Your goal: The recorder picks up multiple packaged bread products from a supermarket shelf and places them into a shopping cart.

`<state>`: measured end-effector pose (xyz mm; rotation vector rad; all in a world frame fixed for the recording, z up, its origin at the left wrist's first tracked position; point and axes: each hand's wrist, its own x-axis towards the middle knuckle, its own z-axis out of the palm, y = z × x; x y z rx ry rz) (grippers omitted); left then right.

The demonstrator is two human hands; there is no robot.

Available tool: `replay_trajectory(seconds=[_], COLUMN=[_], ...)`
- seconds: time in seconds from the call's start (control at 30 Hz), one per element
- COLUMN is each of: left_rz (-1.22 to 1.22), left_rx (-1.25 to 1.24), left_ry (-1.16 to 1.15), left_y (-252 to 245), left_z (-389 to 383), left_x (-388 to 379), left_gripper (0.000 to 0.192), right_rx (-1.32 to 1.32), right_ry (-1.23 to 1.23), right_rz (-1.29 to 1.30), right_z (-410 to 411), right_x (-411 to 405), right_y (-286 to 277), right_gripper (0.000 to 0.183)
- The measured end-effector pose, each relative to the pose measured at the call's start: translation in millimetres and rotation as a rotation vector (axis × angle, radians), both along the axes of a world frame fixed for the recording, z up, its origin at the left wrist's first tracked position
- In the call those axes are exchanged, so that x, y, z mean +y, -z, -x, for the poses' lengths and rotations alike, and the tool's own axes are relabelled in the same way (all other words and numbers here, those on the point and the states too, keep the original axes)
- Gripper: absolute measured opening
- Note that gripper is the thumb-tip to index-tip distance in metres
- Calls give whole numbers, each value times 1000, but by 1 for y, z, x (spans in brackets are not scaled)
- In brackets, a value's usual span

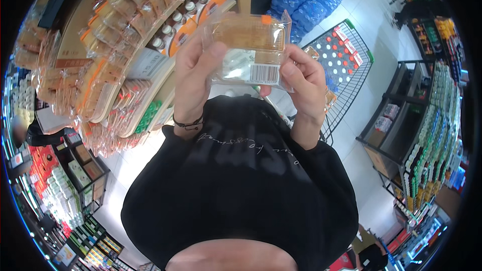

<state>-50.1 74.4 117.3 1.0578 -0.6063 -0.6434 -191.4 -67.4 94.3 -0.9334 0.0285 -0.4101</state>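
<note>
Both hands hold up a clear plastic-wrapped package of brownish food (248, 34), perhaps bread or cake, before my chest. A white label with a barcode and an orange tab show on the side facing me. My left hand (196, 64) grips its left edge, thumb laid across the front, with a dark cord bracelet on the wrist. At the right edge my right hand (303, 75) pinches the wrapper between thumb and fingers. Similar wrapped packages (120, 3) fill the sloping shelf to the left. Below them a row of capped bottles (190, 7) stands behind orange card.
A wire shopping cart (350, 94) to the right holds packs of red- and white-capped bottles (339, 56). Blue shrink-wrapped bottle packs (301, 3) are stacked ahead. A price sign (148, 64) hangs on the shelf edge. Further right stands a dark display rack (399, 113). Other people are in the distance.
</note>
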Motion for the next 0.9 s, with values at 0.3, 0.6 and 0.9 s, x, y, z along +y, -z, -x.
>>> replay_trajectory(seconds=[0.3,0.6,0.9], left_rz=[-81,-67,-43], left_rx=[38,47,31], left_ry=[172,155,115], left_y=[-2,-3,-6], left_z=[7,9,11], left_x=[-8,-12,-13], left_gripper=[43,42,41], right_rx=[55,20,61], right_ry=[121,137,148], right_rz=[3,7,37], right_z=[22,23,22], right_x=[0,1,4], right_y=[-5,-2,-6], right_gripper=[31,33,34])
